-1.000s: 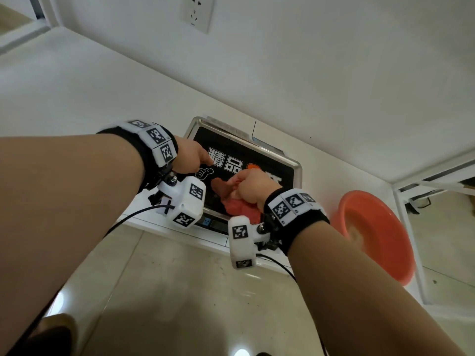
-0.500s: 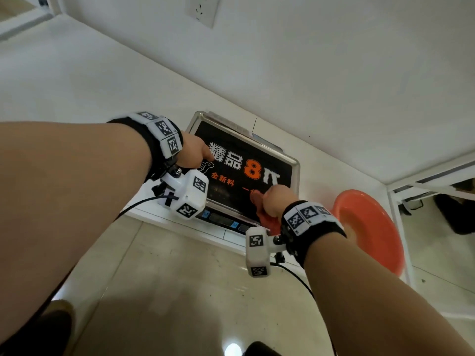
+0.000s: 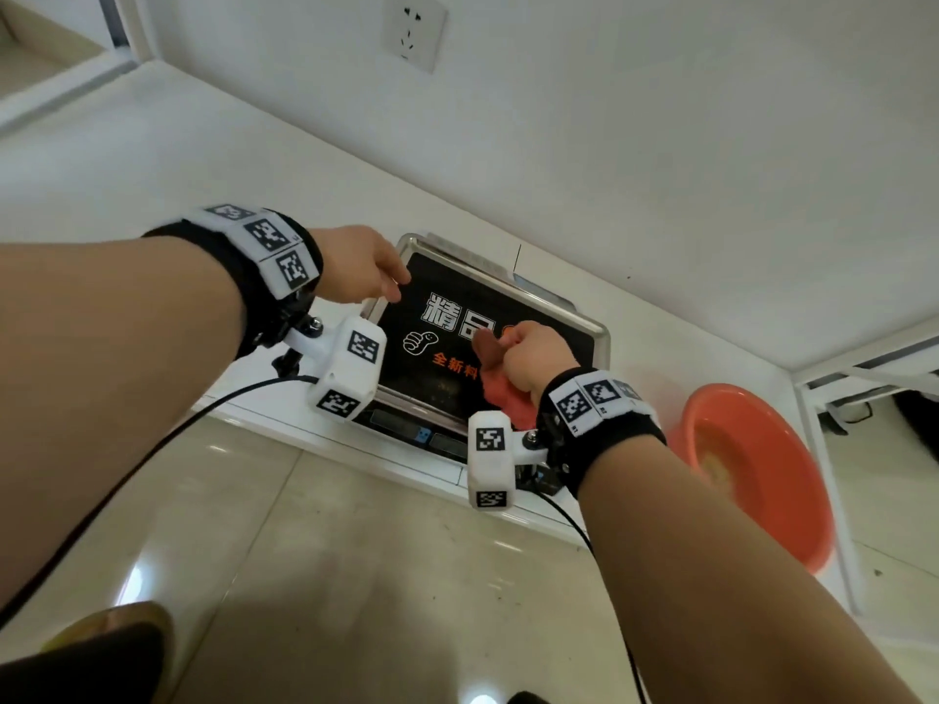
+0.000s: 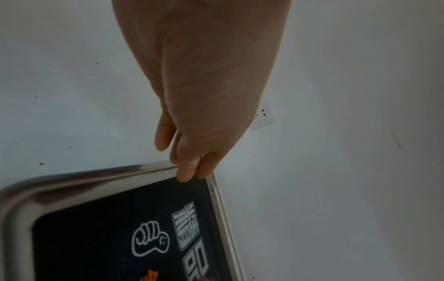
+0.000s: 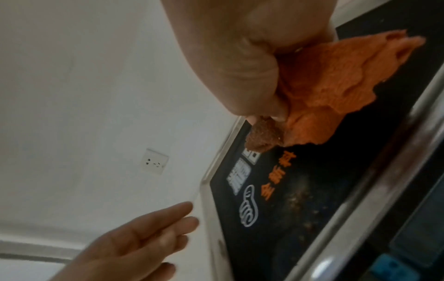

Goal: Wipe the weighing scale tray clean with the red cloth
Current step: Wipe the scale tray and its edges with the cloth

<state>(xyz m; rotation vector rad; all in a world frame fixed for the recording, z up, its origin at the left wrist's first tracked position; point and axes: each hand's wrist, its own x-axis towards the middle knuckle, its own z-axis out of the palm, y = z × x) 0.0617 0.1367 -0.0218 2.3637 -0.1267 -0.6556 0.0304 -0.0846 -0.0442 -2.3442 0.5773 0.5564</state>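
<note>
The scale tray [image 3: 603, 333] has a steel rim and a black printed sticker, and sits on a white ledge against the wall. My right hand [image 3: 528, 355] grips the bunched red cloth [image 3: 500, 393] and presses it on the sticker near the tray's middle. In the right wrist view the right hand [image 5: 252, 57] curls round the cloth [image 5: 336, 76], with brown specks on the sticker near the front rim [image 5: 374, 171]. My left hand [image 3: 366, 271] is at the tray's far left corner, fingers straight. Its fingertips [image 4: 190, 171] touch the rim [image 4: 96, 175] there.
An orange basin [image 3: 752, 470] stands on the floor to the right of the scale. A wall socket [image 3: 414, 33] is above. The scale's display panel [image 3: 421, 434] faces me below the tray. A white metal frame [image 3: 864, 368] is at far right. Glossy tiles lie below.
The right hand has carried the cloth from the tray's near right part back toward the middle. The left hand has shifted along the left rim toward the far corner.
</note>
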